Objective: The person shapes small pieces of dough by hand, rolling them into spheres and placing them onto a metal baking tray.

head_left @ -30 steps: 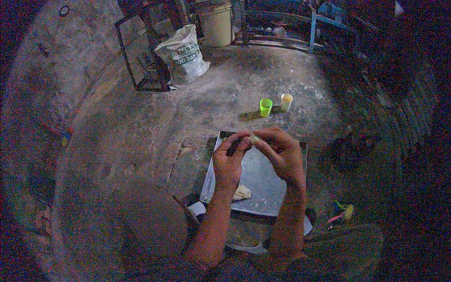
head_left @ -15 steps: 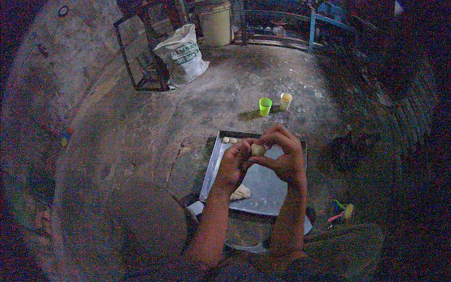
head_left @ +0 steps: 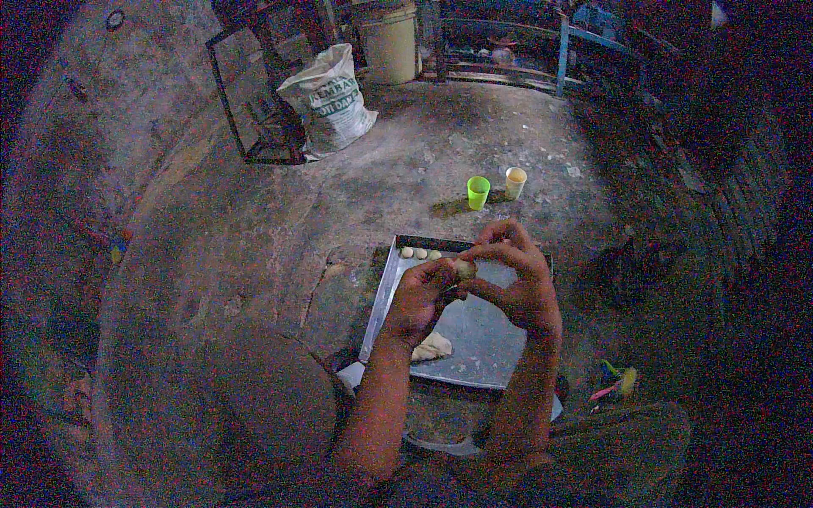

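Observation:
Over a shallow metal tray (head_left: 483, 347), both my hands are closed on one small piece of pale dough (head_left: 464, 269). My left hand (head_left: 422, 303) wraps its fingers round the dough's left side. From the right, the thumb and fingertips of my right hand (head_left: 521, 284) pinch it, and they partly cover it. Three small dough balls (head_left: 422, 254) sit in a row in the tray's far left corner. Below my left wrist lies a larger, uneven lump of dough (head_left: 434, 346), partly hidden by that arm.
Beyond the tray, a green cup (head_left: 478, 194) and a pale cup (head_left: 516, 183) stand on the rough floor. Farther back are a white sack (head_left: 332, 102), a dark frame (head_left: 246, 102) and a cream bucket (head_left: 391, 42). Small colourful items (head_left: 625, 383) lie right of the tray.
My left hand has shifted slightly left and down, so the third dough ball in the corner now shows. My right hand has moved slightly right, and its fingers cover more of the held dough.

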{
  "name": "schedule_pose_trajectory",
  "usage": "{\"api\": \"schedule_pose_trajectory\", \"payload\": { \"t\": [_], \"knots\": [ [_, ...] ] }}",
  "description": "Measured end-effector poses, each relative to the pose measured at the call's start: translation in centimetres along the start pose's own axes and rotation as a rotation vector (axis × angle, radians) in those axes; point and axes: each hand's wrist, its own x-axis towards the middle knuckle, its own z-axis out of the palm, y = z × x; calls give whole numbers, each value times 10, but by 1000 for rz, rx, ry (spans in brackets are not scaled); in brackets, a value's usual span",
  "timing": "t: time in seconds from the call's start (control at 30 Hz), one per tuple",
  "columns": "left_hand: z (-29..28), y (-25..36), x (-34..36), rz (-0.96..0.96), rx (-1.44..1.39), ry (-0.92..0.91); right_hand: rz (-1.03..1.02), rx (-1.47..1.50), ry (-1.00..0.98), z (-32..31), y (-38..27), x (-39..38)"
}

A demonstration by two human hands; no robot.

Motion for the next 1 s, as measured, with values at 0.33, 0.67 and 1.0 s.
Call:
{"api": "schedule_pose_trajectory", "payload": {
  "t": [0.33, 0.67, 1.0],
  "knots": [
    [-1, -5, 2, -10, 5, -86, 89, -32, -55, -2, -6, -2],
    [2, 3, 1, -66, -20, 70, 106, 38, -54, -2, -8, 0],
    [4, 6, -1, -62, 105, -16, 101, 7, -81, -7, -12, 0]
  ]
}}
